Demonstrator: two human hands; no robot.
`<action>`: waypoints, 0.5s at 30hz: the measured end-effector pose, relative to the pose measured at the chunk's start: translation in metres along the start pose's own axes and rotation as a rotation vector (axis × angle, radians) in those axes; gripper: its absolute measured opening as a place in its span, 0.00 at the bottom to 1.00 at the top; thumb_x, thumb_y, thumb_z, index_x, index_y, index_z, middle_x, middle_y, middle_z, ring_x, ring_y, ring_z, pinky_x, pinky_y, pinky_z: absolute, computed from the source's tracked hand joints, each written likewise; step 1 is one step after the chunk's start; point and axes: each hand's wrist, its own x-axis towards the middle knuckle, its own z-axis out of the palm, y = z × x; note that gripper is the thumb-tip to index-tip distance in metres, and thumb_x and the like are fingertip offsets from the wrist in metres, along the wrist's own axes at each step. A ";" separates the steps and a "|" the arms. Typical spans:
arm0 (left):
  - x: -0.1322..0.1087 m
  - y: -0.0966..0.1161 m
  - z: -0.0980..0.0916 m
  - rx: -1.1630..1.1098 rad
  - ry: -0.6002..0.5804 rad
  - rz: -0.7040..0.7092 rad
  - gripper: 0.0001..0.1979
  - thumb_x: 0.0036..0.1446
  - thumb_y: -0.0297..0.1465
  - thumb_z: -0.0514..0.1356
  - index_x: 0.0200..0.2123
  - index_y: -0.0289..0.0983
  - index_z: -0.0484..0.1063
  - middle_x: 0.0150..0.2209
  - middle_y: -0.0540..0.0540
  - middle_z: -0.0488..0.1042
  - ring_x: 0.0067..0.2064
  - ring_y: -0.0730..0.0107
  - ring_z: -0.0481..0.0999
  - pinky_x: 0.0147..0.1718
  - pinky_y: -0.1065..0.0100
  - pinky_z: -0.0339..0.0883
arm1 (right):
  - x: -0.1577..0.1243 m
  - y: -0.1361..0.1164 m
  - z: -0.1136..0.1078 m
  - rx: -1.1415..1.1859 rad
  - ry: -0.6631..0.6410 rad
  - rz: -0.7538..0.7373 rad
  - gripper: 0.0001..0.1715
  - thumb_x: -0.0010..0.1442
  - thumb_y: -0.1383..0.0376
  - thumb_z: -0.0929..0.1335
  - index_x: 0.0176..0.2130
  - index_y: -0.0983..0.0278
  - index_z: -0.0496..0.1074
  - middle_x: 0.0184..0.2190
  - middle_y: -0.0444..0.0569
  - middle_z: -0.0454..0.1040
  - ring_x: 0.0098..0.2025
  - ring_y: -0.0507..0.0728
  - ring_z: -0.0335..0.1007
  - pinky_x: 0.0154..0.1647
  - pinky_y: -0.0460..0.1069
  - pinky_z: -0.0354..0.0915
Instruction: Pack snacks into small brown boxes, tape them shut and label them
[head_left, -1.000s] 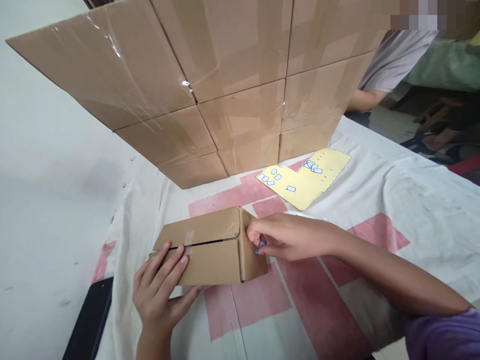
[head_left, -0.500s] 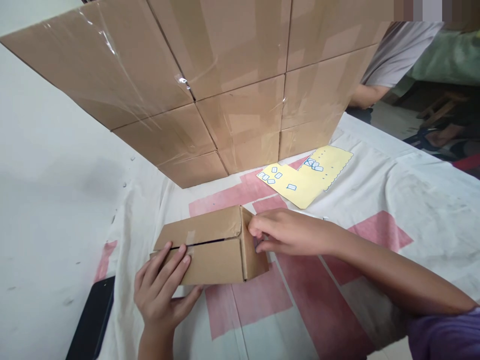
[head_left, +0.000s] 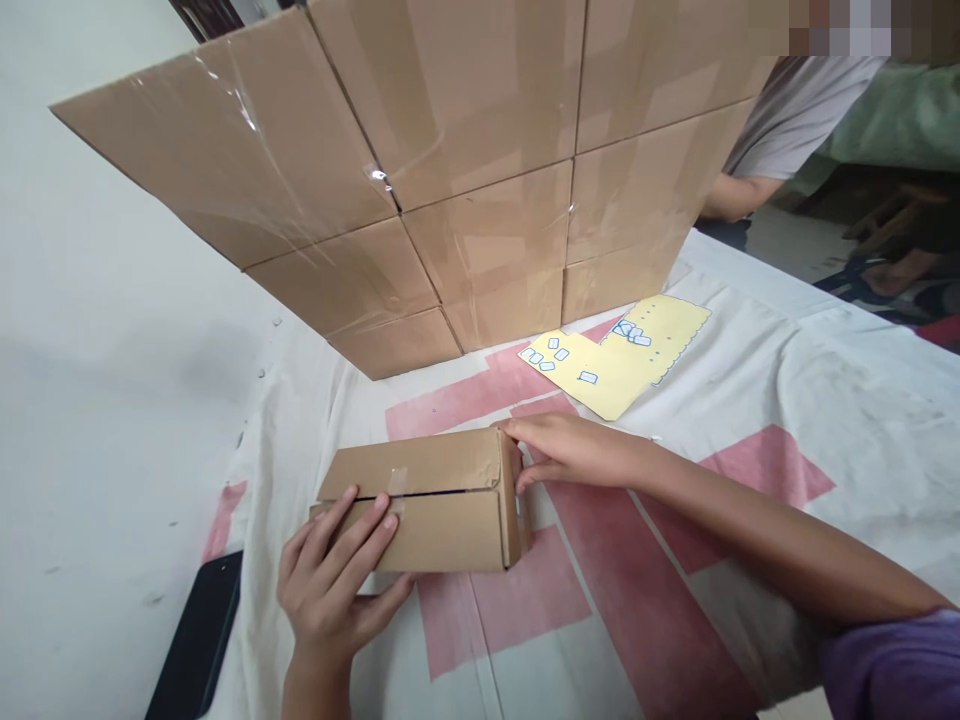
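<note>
A small closed cardboard box [head_left: 427,500] lies on the cloth in front of me. My left hand [head_left: 334,580] rests on its near left side, fingers stretched flat over the taped seam. My right hand [head_left: 570,450] is against the box's right end, with the fingers lying along the top edge and the thumb pressing on the end face. I see nothing in that hand. Behind the box lies a yellow sheet [head_left: 622,355] with several small blue-edged white stickers on it.
A tall stack of taped cardboard boxes [head_left: 465,170] stands behind. The table has a white cloth with pink patches [head_left: 787,400]. A dark phone [head_left: 195,640] lies at the cloth's near left edge. Another person's arm and sleeve [head_left: 757,160] show at the far right.
A second ago my right hand pinched a small blue-edged sticker at the box's right end. The fingers now lie flatter against that end and the sticker is out of sight. The left hand stayed put.
</note>
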 end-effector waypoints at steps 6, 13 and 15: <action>-0.001 0.000 0.000 0.065 -0.040 0.019 0.20 0.54 0.35 0.68 0.51 0.42 0.77 0.47 0.44 0.83 0.57 0.47 0.77 0.51 0.55 0.65 | 0.000 0.010 0.013 -0.075 -0.006 0.058 0.54 0.55 0.57 0.77 0.71 0.58 0.52 0.56 0.57 0.74 0.53 0.65 0.72 0.47 0.52 0.66; -0.012 -0.014 -0.001 0.018 0.005 0.057 0.20 0.53 0.36 0.69 0.50 0.41 0.77 0.46 0.42 0.83 0.56 0.44 0.78 0.50 0.53 0.66 | -0.007 -0.016 0.052 -0.135 0.135 -0.077 0.89 0.35 0.49 0.83 0.75 0.61 0.29 0.73 0.70 0.44 0.71 0.76 0.49 0.64 0.63 0.58; -0.015 -0.016 0.000 0.001 0.017 0.063 0.20 0.53 0.35 0.69 0.50 0.41 0.77 0.46 0.41 0.83 0.57 0.44 0.77 0.51 0.53 0.67 | -0.011 -0.025 0.064 -0.167 0.186 -0.100 0.86 0.34 0.48 0.82 0.75 0.60 0.35 0.71 0.71 0.44 0.70 0.79 0.48 0.63 0.66 0.59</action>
